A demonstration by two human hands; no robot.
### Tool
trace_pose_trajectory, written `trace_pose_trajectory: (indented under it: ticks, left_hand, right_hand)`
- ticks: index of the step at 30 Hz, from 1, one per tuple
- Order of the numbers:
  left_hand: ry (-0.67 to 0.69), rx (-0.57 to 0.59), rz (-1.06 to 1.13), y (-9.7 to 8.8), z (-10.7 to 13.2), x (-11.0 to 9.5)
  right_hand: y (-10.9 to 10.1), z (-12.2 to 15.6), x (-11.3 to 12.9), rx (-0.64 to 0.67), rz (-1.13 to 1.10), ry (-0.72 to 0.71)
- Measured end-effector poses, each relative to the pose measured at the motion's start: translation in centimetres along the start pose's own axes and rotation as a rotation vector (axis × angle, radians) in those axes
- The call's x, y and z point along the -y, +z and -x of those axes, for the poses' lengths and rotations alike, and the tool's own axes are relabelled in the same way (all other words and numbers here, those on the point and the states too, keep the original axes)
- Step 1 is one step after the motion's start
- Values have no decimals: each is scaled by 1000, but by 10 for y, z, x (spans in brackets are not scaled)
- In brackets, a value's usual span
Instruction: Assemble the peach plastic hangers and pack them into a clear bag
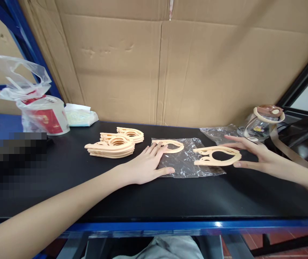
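Observation:
My left hand (150,164) lies flat with its fingers spread, pressing on a clear plastic bag (182,167) and on the end of a peach-coloured folding hanger (179,148). Whether that hanger is inside the bag or on top of it, I cannot tell. At the right, my right hand (258,154) grips the rounded end of a second folded hanger (217,162) between thumb and fingers, its two arm ends pointing left over the bag's right part. Left of my left hand sit stacks of similar folded hangers (113,149), overlapping one another.
A black tabletop (197,201) with a blue front edge carries everything. At the back right are another clear bag (220,133) and a strapped drink bottle (263,124). A bagged tub (46,117) and a tissue pack (81,117) stand back left. Cardboard (121,72) walls the rear.

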State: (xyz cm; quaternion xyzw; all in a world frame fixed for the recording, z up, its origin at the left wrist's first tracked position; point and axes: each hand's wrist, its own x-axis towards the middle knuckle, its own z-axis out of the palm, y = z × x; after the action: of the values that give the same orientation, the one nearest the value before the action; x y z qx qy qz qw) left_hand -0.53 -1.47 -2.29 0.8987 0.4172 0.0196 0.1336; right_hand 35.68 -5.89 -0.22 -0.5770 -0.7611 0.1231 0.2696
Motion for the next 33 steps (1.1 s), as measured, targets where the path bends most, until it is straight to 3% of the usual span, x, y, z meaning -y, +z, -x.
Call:
trace_pose_trajectory:
  ticks: [3,10,16,22,26,33]
  left_hand:
    - [-1,-1,2,-1,0,-1]
    - [22,-23,-2,0,1,-1]
    - [30,-46,6,1,-1,-1]
    - [36,-63,-5,2,-1,0]
    - [44,-54,-4,0,-2,-1]
    - [79,-71,-43,0,-4,5]
  right_hand:
    - [9,-17,15,253,-83,-98]
    - [39,-49,38,466,-110,-186]
    - [60,-46,46,408,-263,-153]
    - [65,-37,45,402,-527,-94]
    - [66,-37,40,441,-418,-138]
    - [68,-44,41,331,-270,-170]
